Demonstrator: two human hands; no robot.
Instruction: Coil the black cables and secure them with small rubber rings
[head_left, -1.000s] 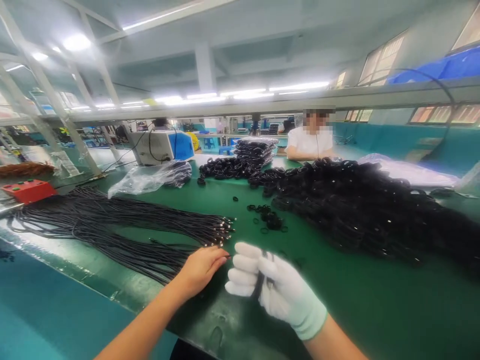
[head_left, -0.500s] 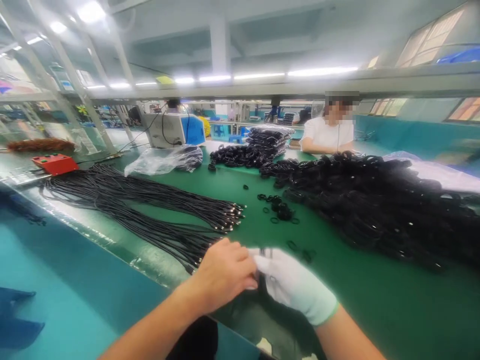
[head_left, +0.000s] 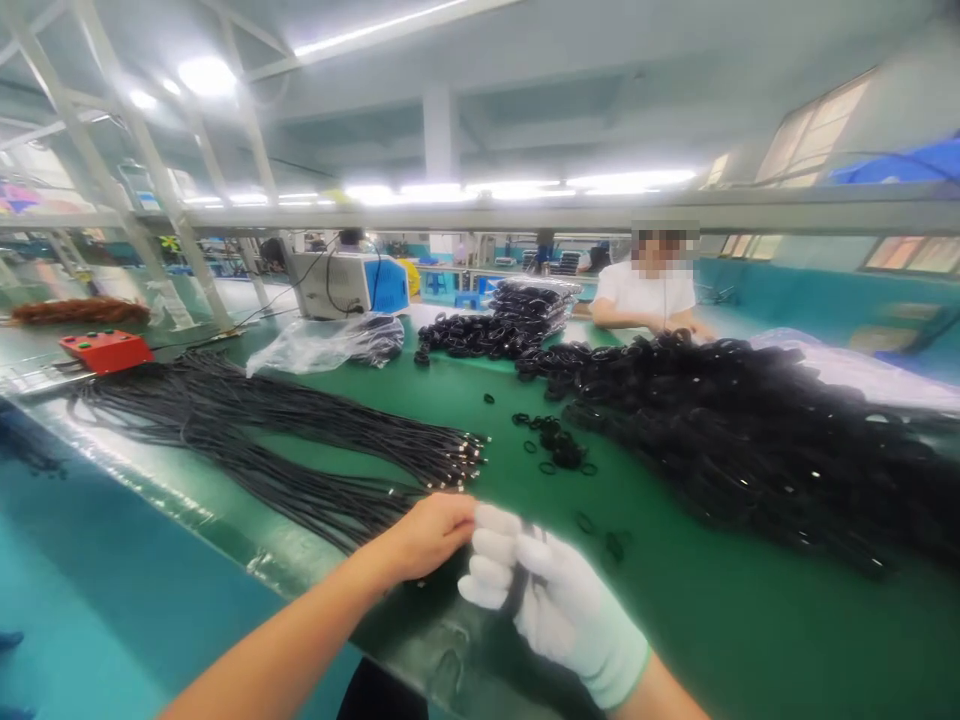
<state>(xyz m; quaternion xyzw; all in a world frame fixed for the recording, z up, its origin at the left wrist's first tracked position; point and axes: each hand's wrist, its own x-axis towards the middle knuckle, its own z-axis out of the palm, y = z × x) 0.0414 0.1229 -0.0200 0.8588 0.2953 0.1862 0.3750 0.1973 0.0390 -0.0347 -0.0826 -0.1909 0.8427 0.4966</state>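
Observation:
My bare left hand (head_left: 433, 532) is closed, its fingertips against the gloved fingers of my right hand; whatever it pinches is hidden. A white glove covers my right hand (head_left: 551, 598), which curls around a black cable (head_left: 517, 588) that is blurred and shows only as a dark strip between the fingers. Just beyond my left hand lie two long bundles of black cables (head_left: 360, 420), their shiny metal plug ends (head_left: 469, 455) pointing right. Small black rings (head_left: 559, 445) are scattered on the green table top ahead of my right hand.
A large heap of coiled black cables (head_left: 750, 440) covers the table's right side. A red box with buttons (head_left: 107, 351) stands at the left, a clear plastic bag (head_left: 315, 345) and a blue-and-white machine (head_left: 349, 283) behind. A person in white (head_left: 643, 295) sits across.
My left hand has shifted left, off the glove's front. The gloved hand has turned, so its curled fingers now show. The camera has tilted up slightly.

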